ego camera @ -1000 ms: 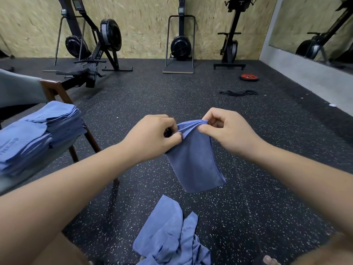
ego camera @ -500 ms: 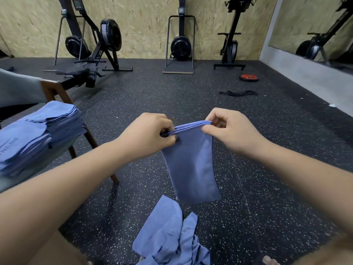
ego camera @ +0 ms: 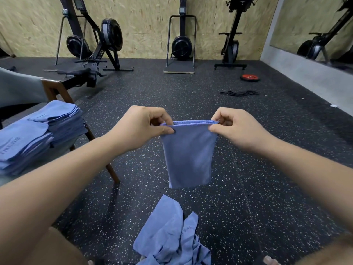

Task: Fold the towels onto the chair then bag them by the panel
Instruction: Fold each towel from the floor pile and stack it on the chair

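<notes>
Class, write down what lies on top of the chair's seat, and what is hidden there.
The chair holds folded blue towels, stacked in what look like two piles. They cover most of the seat, so anything beneath them cannot be seen.

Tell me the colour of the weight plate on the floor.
Red, with a black centre: the weight plate, head view.

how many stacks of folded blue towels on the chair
2. One stack of folded blue towels sits farther back on the wooden chair; the other stack, lettered, lies nearer, cut by the left edge; more may be hidden.
</notes>
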Available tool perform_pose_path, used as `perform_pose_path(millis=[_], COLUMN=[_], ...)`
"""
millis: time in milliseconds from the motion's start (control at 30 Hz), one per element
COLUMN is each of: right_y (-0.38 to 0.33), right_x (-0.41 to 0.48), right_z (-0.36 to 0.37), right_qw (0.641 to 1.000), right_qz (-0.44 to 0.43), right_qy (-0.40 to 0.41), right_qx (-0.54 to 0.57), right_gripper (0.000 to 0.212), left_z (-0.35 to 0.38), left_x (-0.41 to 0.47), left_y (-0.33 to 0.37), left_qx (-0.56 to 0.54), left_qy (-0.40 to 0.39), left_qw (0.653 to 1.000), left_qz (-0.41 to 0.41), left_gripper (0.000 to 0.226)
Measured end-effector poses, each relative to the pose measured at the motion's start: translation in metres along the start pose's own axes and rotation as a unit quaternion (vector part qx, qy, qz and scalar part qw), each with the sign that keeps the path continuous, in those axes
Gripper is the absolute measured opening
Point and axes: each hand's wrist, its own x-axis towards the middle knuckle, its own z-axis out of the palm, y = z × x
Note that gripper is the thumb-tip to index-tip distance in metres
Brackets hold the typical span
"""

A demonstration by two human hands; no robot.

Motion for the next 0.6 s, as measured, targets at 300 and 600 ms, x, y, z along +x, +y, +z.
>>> perform_pose_path(millis=[300, 600], right_y=[-0.012, -0.022], right_x=[-0.013, -0.011], right_z=[0.027, 0.050], right_qw=[0.991, 0.990], right_qz=[0.023, -0.048], right_qy=[-0.132, -0.123], right_qx=[-0.009, 0.044], right_gripper=[0.038, 0.039], left_z=[0.020, 0.035], left_x=[-0.008, -0.011], left_y=[0.026, 0.028], left_qx=[-0.007, -0.127], left_qy=[-0.050, -0.019], left_qw=[0.997, 0.992], left_qz=[0.050, 0.009], left_gripper=[0.024, 0.037])
